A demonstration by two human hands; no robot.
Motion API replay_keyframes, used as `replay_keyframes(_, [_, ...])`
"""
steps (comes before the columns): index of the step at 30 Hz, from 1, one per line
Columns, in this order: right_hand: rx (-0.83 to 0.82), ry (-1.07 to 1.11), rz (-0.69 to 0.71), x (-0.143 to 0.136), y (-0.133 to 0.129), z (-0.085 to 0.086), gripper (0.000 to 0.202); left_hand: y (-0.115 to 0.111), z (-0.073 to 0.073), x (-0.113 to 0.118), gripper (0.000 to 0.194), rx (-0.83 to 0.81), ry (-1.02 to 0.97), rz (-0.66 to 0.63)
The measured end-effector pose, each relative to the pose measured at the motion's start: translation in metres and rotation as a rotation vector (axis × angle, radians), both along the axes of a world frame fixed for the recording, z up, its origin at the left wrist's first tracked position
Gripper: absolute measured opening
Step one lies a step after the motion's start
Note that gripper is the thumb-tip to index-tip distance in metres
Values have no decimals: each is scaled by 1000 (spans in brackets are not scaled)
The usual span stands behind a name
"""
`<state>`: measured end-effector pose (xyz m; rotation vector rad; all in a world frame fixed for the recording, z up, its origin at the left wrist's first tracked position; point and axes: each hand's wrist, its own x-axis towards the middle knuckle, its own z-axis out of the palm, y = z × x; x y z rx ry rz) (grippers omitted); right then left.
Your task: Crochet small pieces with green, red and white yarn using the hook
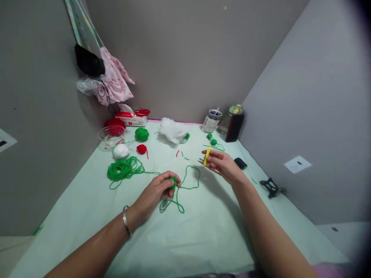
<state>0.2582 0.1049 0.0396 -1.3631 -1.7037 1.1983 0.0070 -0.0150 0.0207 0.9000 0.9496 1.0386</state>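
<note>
Your L hand (164,186) has its grip closed on a small green yarn piece (173,182), held low over the middle of the worktop (185,239), w/ loose green strands trailing below it & looping out to the R. Your R hand (222,163), raised just R of those loops, has its grip pinched on a yellow strip (206,156); thin metal tips (201,161) poke out L of it, but can't tell what tool they're part of. Silver bracelet (126,220) on your L wrist.

L side of worktop: loose green yarn coil (123,169), a strand running from it toward your L hand. White yarn ball (121,151) just behind the coil, red yarn ball (142,149) to its R, green yarn ball (142,134) further back. Clear plastic tub (110,139) near the L wall, a big red bundle (115,125) behind it, next to the tissue box (131,119), which has red-handled scissors or similar on top (too small to be sure).

Back middle: white stuffing (172,130), a small green bit (187,136) at its R edge. Short red & green yarn snips in front of it.

Back R: can of pens (211,120), then a bottle (228,119) w/ a dark phone-like slab (234,128) upright against it. Two small green balls (211,139) in front of the can. Small black item (240,163) just beyond your R wrist; black clip-like stand (271,188) near the R edge.
</note>
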Motion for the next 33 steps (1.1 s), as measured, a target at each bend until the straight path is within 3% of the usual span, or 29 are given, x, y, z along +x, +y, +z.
replay_keyframes(5, [-168, 342, 42, -26, -30, 6, 30, 2, 2, -2, 13, -78, -26, 27])
replay_keyframes(7, [-364, 594, 51, -36, -36, 4, 24, 4, 3, -1, 13, -122, -59, 35])
replay_keyframes(9, [-459, 711, 59, -42, -36, 2, 21, 6, 4, -1, 14, -173, -96, 48])
replay_keyframes(15, [-448, 649, 15, -39, -19, -12, 20, 10, 12, -8, 19, -281, -124, 61])
replay_keyframes(18, [-241, 378, -24, -29, -10, -13, 20, 9, 17, -18, 19, -323, -154, 63])
replay_keyframes(20, [72, 92, -76, -18, -4, -9, 21, 10, 16, -23, 22, -347, -166, 80])
replay_keyframes(22, [479, -137, -286, -3, 2, -4, 18, 12, 11, -26, 25, -380, -166, 87])
replay_keyframes(23, [581, -185, -415, 5, 5, -2, 19, 13, 7, -26, 26, -402, -162, 79])
replay_keyframes(25, [584, -162, -589, 18, 9, 1, 22, 15, -2, -22, 29, -451, -149, 38])
replay_keyframes(26, [507, -126, -590, 22, 11, 2, 24, 15, -6, -19, 30, -474, -144, 7])
replay_keyframes(28, [268, -88, -395, 25, 13, 0, 24, 15, -12, -11, 31, -511, -138, -52])
replay_keyframes(30, [26, -172, -41, 21, 14, -6, 23, 14, -15, -5, 32, -532, -123, -76])
replay_keyframes(31, [-1, -225, 31, 16, 15, -11, 22, 14, -15, -3, 32, -533, -103, -70])
replay_keyframes(33, [63, -385, 26, 7, 15, -23, 17, 11, -16, -2, 30, -509, -33, -39])
